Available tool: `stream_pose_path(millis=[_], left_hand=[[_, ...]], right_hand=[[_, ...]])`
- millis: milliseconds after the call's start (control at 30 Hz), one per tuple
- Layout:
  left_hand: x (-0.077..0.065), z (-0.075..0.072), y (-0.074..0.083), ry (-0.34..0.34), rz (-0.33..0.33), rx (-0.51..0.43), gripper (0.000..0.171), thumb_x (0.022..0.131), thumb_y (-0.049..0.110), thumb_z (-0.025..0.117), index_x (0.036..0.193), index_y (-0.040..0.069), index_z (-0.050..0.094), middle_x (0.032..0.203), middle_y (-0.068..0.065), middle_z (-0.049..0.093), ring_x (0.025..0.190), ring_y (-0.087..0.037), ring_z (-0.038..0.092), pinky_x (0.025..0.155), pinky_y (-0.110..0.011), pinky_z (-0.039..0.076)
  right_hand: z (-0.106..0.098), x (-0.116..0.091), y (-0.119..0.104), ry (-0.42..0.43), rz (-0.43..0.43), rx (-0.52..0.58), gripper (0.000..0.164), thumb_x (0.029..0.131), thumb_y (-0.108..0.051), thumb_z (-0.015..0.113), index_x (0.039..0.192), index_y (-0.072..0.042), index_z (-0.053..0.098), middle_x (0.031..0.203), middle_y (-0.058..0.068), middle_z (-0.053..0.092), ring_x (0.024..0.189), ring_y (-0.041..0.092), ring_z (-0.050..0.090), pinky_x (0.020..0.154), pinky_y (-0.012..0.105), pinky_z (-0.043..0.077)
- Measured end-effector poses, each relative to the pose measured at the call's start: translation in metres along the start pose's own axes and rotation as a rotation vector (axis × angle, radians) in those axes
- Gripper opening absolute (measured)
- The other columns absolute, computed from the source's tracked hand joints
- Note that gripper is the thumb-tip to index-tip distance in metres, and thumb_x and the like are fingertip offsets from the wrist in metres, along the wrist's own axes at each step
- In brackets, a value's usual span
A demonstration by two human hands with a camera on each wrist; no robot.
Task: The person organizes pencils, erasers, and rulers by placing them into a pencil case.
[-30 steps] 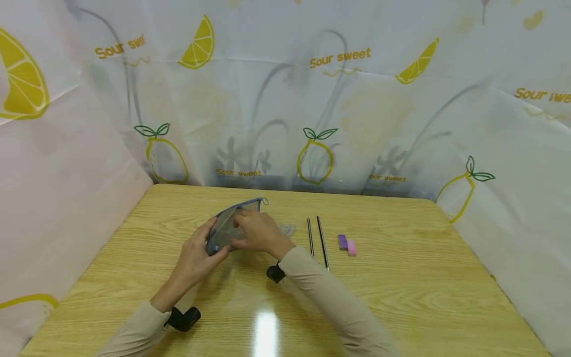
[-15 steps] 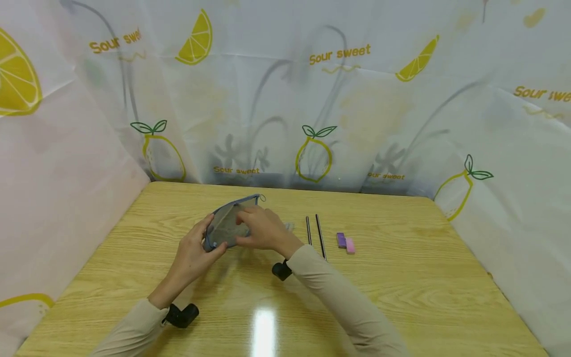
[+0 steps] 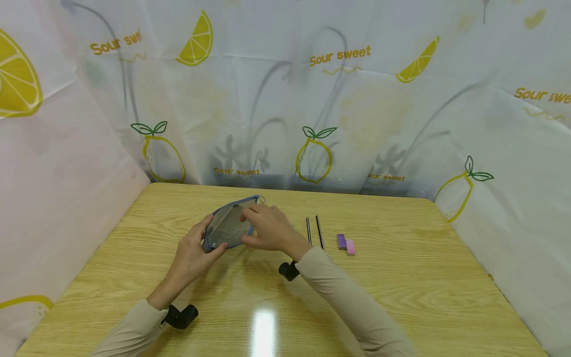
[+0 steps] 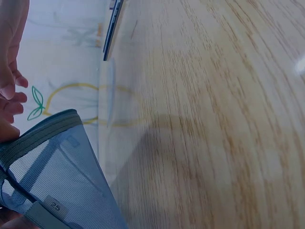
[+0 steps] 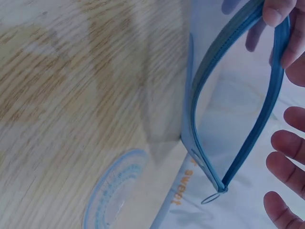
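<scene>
In the head view my left hand (image 3: 192, 255) grips a blue-grey mesh zip pouch (image 3: 229, 230) by its left end, tilted up over the table. The zip is undone; in the right wrist view the mouth of the pouch (image 5: 193, 121) gapes, with a ring pull hanging at its end. My right hand (image 3: 272, 230) hovers at the pouch's right side, its fingers loosely bent with nothing between them. A clear protractor (image 5: 97, 195) lies on the wood close by, mostly behind the right hand in the head view.
Two slim dark sticks, like pencils, lie right of the hands: one shorter stick (image 3: 309, 230) and one longer stick (image 3: 319, 233). Beyond them a purple block (image 3: 341, 241) touches a pink block (image 3: 351, 247). Printed white sheeting (image 3: 263, 99) walls the back and sides of the wooden table (image 3: 424, 277).
My right hand has drawn a little to the right, away from the pouch's mouth, covering more of the protractor. The left hand keeps its hold on the pouch.
</scene>
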State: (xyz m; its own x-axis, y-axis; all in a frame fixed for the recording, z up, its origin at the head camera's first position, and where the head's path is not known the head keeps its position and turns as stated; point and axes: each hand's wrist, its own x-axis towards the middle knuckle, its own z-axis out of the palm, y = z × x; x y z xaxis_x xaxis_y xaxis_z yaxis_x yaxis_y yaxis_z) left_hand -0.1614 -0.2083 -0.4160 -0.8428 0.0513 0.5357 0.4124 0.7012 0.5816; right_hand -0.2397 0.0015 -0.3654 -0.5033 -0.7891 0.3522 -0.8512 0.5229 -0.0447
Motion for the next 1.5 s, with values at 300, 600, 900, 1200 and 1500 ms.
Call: stream_pose_path(millis=[300, 600, 900, 1200, 1500], left_hand=[[-0.001, 0.0, -0.001, 0.006, 0.011, -0.004, 0.074, 0.075, 0.004, 0.081, 0.137, -0.013, 0.044, 0.132, -0.033, 0.049, 0.098, -0.046, 0.059, 0.072, -0.056, 0.051], [-0.003, 0.0, 0.0, 0.004, 0.0, 0.0, 0.073, 0.076, 0.006, 0.08, 0.137, -0.011, 0.045, 0.133, -0.032, 0.048, 0.1, -0.047, 0.058, 0.073, -0.056, 0.051], [-0.003, -0.001, 0.002, 0.008, 0.012, 0.005, 0.071, 0.076, 0.006, 0.081, 0.136, -0.011, 0.046, 0.133, -0.032, 0.049, 0.102, -0.046, 0.058, 0.075, -0.056, 0.051], [-0.005, 0.0, 0.0, 0.005, 0.006, -0.003, 0.072, 0.076, 0.006, 0.08, 0.136, -0.012, 0.045, 0.134, -0.032, 0.048, 0.102, -0.047, 0.057, 0.075, -0.057, 0.05], [-0.005, 0.0, 0.002, 0.001, -0.001, -0.012, 0.072, 0.076, 0.005, 0.08, 0.137, -0.012, 0.045, 0.134, -0.032, 0.048, 0.101, -0.046, 0.058, 0.075, -0.056, 0.051]], right_hand=[[-0.008, -0.012, 0.01, 0.057, 0.007, 0.003, 0.027, 0.087, -0.031, 0.07, 0.107, -0.014, 0.065, 0.1, 0.0, 0.061, 0.084, 0.017, 0.058, 0.062, 0.032, 0.046], [-0.02, -0.023, 0.023, -0.023, 0.103, 0.101, 0.035, 0.088, -0.031, 0.072, 0.114, -0.011, 0.062, 0.104, 0.002, 0.06, 0.096, 0.019, 0.057, 0.075, 0.036, 0.048], [-0.021, -0.031, 0.036, -0.064, 0.199, 0.229, 0.042, 0.088, -0.036, 0.073, 0.119, -0.01, 0.062, 0.112, 0.005, 0.061, 0.105, 0.024, 0.056, 0.087, 0.04, 0.046], [-0.019, -0.035, 0.046, -0.094, 0.241, 0.273, 0.043, 0.086, -0.031, 0.075, 0.12, -0.008, 0.062, 0.115, 0.005, 0.06, 0.108, 0.022, 0.055, 0.092, 0.04, 0.044], [-0.01, -0.036, 0.057, -0.141, 0.277, 0.246, 0.05, 0.087, -0.033, 0.074, 0.128, -0.007, 0.06, 0.124, 0.008, 0.059, 0.115, 0.026, 0.054, 0.095, 0.043, 0.043]])
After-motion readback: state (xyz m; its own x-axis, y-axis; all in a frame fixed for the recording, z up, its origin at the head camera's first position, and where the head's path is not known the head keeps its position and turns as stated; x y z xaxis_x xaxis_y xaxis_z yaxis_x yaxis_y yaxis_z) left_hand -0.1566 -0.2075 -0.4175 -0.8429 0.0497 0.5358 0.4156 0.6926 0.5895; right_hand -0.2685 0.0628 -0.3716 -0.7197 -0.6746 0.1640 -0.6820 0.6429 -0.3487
